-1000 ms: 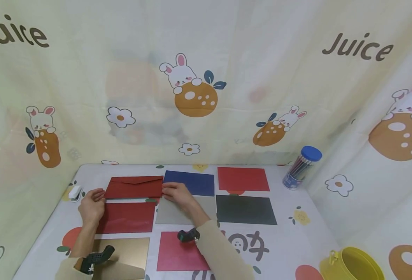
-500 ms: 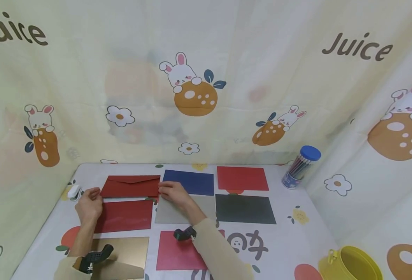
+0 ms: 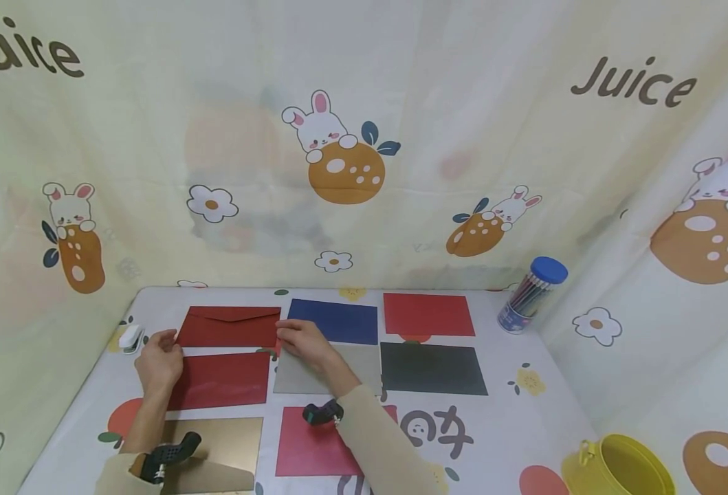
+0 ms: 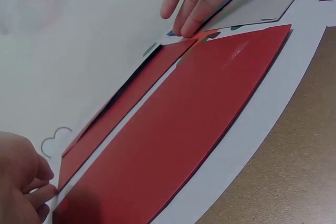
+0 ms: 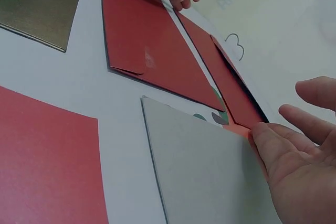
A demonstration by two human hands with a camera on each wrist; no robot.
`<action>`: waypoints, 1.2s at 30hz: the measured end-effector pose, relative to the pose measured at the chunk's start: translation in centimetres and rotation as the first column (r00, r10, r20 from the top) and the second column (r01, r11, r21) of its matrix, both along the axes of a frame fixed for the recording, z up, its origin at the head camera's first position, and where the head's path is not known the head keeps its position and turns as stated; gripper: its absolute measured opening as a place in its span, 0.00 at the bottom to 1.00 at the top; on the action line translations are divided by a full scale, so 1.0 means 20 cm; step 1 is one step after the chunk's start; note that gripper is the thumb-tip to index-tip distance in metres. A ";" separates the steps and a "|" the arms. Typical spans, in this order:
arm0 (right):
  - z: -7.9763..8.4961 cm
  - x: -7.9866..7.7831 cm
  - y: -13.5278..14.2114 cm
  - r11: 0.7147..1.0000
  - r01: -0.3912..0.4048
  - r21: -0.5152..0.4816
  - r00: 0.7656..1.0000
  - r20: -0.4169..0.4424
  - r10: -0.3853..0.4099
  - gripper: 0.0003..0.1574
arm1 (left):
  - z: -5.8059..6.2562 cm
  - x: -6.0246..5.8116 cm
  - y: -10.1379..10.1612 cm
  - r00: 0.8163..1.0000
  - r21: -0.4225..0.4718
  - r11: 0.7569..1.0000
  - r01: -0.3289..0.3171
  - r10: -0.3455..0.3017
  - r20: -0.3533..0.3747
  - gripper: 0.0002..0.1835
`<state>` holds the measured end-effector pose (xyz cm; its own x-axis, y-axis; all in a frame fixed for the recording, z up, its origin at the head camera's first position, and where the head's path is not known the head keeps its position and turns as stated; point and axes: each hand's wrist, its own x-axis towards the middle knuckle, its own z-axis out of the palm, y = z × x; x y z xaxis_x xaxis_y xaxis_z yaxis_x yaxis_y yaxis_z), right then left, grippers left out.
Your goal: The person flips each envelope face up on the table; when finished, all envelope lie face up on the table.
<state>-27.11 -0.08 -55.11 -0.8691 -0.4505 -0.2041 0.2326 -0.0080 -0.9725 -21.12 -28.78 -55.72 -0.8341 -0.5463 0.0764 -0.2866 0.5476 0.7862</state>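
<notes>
Nearest the person, a gold sheet (image 3: 234,440) is lying on the near side of the left hand (image 3: 159,368), and a pink sheet (image 3: 304,447) on the near side of the right hand (image 3: 304,344), partly hidden by the sleeve. A yellow bucket (image 3: 577,471) is standing well to the right of both hands.

Just beyond, a dark red envelope (image 3: 224,380) is lying between the hands, a grey sheet (image 3: 295,378) is lying under the right hand and forearm, and a black sheet (image 3: 434,369) farther right.

The flapped red envelope (image 3: 230,328) is lying flat between the hands. The left fingers are loosely bending, touching its left end; the right fingers are spreading fairly straight, tips touching its right end. Neither hand is gripping it.

A small white object (image 3: 131,338) is resting just left of the left hand. Beyond the right hand, a blue sheet (image 3: 342,323) is lying, with a bright red sheet (image 3: 429,315) and pencil tub (image 3: 531,295) farther right.
</notes>
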 end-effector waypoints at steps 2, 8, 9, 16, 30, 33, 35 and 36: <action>0.00 0.00 0.00 1.000 0.004 -0.004 1.000 0.002 -0.004 0.27 | 0.00 0.00 0.00 1.000 -0.001 1.000 -0.001 0.001 0.000 0.21; -0.02 -0.01 0.04 0.999 0.029 -0.017 1.000 -0.007 -0.030 0.27 | 0.04 0.01 0.07 0.999 0.020 1.000 -0.011 0.012 -0.032 0.21; -0.02 -0.02 0.06 0.999 0.033 -0.010 0.999 -0.013 -0.033 0.27 | 0.05 0.01 0.09 0.999 0.024 1.000 -0.005 0.006 -0.052 0.21; 0.03 -0.03 0.22 0.998 0.061 -0.009 0.998 -0.017 -0.061 0.29 | 0.06 -0.05 0.28 0.974 0.032 0.985 0.167 -0.160 -0.160 0.19; 0.09 -0.13 0.74 0.955 0.232 0.184 0.967 -0.149 -0.206 0.26 | 0.09 -0.15 0.65 0.888 0.166 0.873 0.459 -0.457 -0.050 0.24; 0.10 -0.13 0.82 0.935 0.274 0.225 0.957 -0.161 -0.241 0.24 | 0.09 -0.18 0.70 0.874 0.174 0.857 0.484 -0.484 -0.050 0.24; 0.09 -0.12 0.87 0.923 0.290 0.252 0.953 -0.170 -0.253 0.25 | 0.09 -0.20 0.72 0.864 0.184 0.846 0.501 -0.501 -0.049 0.24; 0.09 -0.11 0.89 0.919 0.293 0.265 0.952 -0.175 -0.253 0.25 | 0.09 -0.21 0.73 0.860 0.186 0.841 0.508 -0.509 -0.047 0.25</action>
